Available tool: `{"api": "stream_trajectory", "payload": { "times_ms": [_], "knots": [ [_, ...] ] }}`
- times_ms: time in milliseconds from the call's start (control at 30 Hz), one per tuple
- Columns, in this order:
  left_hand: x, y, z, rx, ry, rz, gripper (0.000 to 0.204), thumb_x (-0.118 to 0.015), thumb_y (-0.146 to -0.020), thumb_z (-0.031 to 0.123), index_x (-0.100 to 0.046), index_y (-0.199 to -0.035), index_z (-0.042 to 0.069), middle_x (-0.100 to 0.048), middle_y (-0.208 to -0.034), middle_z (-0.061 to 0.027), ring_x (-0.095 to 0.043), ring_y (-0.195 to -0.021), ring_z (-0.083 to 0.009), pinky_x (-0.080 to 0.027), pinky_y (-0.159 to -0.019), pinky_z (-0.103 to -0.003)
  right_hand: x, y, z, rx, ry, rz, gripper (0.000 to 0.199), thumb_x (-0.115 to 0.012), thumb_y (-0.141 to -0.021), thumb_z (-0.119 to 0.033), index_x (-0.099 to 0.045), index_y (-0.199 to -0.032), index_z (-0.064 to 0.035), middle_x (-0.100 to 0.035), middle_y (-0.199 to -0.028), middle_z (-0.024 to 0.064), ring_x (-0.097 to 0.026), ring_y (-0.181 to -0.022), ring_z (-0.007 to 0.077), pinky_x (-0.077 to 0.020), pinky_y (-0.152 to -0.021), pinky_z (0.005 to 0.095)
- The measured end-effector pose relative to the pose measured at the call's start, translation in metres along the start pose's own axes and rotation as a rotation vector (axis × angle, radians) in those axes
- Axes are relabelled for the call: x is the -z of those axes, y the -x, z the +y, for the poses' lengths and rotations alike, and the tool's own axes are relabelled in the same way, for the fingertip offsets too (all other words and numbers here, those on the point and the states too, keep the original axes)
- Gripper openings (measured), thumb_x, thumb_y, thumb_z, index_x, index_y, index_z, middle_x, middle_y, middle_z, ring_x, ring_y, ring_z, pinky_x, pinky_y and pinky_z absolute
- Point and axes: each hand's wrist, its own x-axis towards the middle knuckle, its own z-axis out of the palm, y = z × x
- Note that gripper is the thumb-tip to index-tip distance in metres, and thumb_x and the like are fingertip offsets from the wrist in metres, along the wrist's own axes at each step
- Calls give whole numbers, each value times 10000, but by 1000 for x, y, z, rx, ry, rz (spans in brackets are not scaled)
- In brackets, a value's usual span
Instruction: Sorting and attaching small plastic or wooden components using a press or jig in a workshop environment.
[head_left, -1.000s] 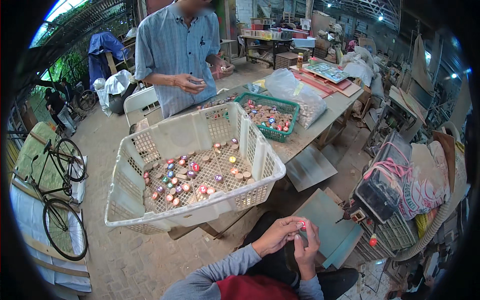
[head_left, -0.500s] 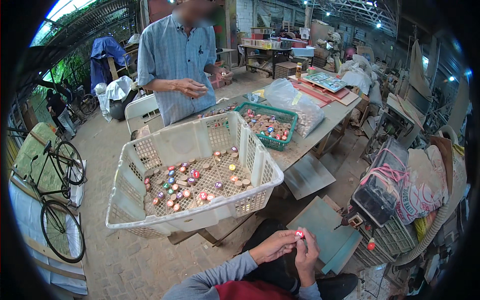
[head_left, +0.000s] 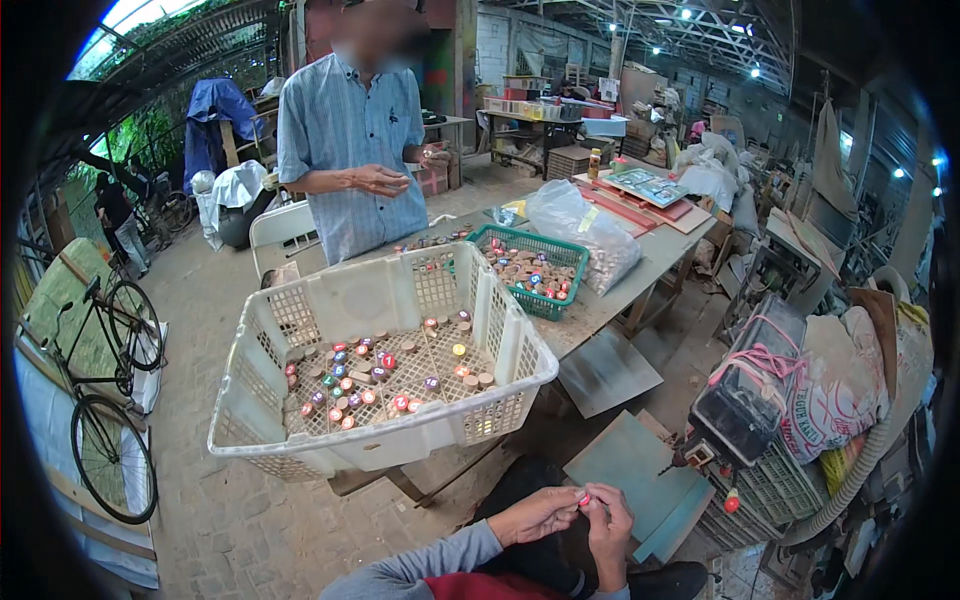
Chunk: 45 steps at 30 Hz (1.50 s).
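Note:
Over my lap, my left hand [head_left: 538, 514] pinches a small round wooden disc [head_left: 585, 501] with a red and white face. Closed on the same disc from the other side is my right hand [head_left: 610, 525], its fingertips meeting those of the left. Ahead of them stands a large whitish plastic crate [head_left: 370, 455] with latticed walls. Scattered over its floor lie many similar discs, with red, blue, purple, green, orange and yellow faces; a yellow one [head_left: 459, 350] sits toward the right, and several show plain wood.
Behind the crate, a table [head_left: 585, 318] carries a green basket [head_left: 556, 308] of discs, a clear plastic bag [head_left: 608, 262] and red boards. Across it stands a co-worker [head_left: 355, 150], hands raised. Teal boards [head_left: 640, 480], a black machine [head_left: 752, 375] and sacks crowd my right; bicycles [head_left: 112, 440] lean at left.
The disc's face has turned partly away, and both hands have shifted slightly left and down in the picture. The view has tilted a little; the co-worker's hands have moved slightly.

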Motion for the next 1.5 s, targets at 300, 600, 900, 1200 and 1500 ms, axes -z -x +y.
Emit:
{"api": "stream_trajectory", "payload": {
  "times_ms": [300, 600, 900, 1200, 1500],
  "knots": [
    [2, -5, -15, 40, -128, 38, 286, -592, -1000, 394, -654, -1047, 119, -601, -805, 85, -531, -675, 1, -433, -571, -148, 6, 13, -5, -129, 28, -72, 321, -640, -820, 0, -661, -1140, 19, -677, -1105, 185, -659, -941, 314, -531, -815, 377],
    [2, -4, -40, 164, 212, -48, 309, -532, -1027, 374, -633, -1098, 92, -650, -892, 28, -578, -709, -70, -487, -621, -212, 27, 28, -7, -304, -230, -76, 333, -626, -855, -87, -662, -1165, 30, -637, -1229, 189, -590, -1171, 295, -447, -1014, 385],
    [-9, 9, -66, 114, 120, -33, 263, -554, -1022, 368, -626, -1055, 117, -590, -794, 61, -538, -671, -37, -421, -560, -192, 34, 62, -9, -312, -297, 5, 290, -627, -868, -45, -647, -1147, 32, -635, -1182, 159, -597, -1122, 268, -454, -984, 359],
    [-19, 19, -72, 188, 130, 181, 283, -552, -1018, 405, -635, -994, 136, -589, -734, 66, -483, -565, -40, -373, -499, -184, 36, 83, -1, -328, -193, 7, 261, -635, -856, -39, -642, -1109, 24, -621, -1062, 122, -609, -990, 234, -477, -890, 338],
    [0, -8, -77, 174, -50, 247, 270, -537, -1027, 404, -607, -1007, 144, -580, -771, 78, -448, -590, -19, -330, -496, -183, 26, 76, 22, -497, -287, 123, 412, -617, -920, -57, -510, -1308, 30, -611, -1056, 102, -598, -962, 176, -480, -869, 317]
  ]
}}
